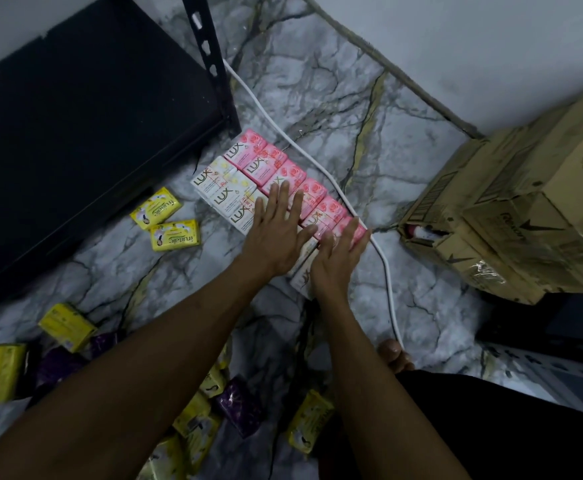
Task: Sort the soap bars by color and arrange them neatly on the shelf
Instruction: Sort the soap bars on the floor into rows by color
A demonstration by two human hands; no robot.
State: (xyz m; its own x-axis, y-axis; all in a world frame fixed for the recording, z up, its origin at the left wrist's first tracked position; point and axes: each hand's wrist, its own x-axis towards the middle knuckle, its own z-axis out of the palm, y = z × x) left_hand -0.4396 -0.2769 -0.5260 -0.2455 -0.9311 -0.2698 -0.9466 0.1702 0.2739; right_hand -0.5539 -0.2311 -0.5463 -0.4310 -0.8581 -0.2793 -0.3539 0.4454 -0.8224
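On the marble floor lie two side-by-side rows of Lux soap bars: a pink row point(285, 168) on the far side and a white row point(221, 192) on the near side. My left hand point(276, 226) lies flat with straight fingers across the white and pink bars in the middle. My right hand point(340, 252) presses with straight fingers on the near end of both rows, hiding those bars. Two yellow soap bars point(165, 220) lie to the left by the black shelf point(75, 133). Several yellow and purple soap bars point(238, 405) are scattered at the bottom left.
A white cable point(317, 164) runs along the floor right behind the pink row. Stacked cardboard boxes point(525, 209) stand at the right. A slotted black shelf post point(207, 53) rises at the shelf's corner. My foot point(395, 356) and dark clothing are at the lower right.
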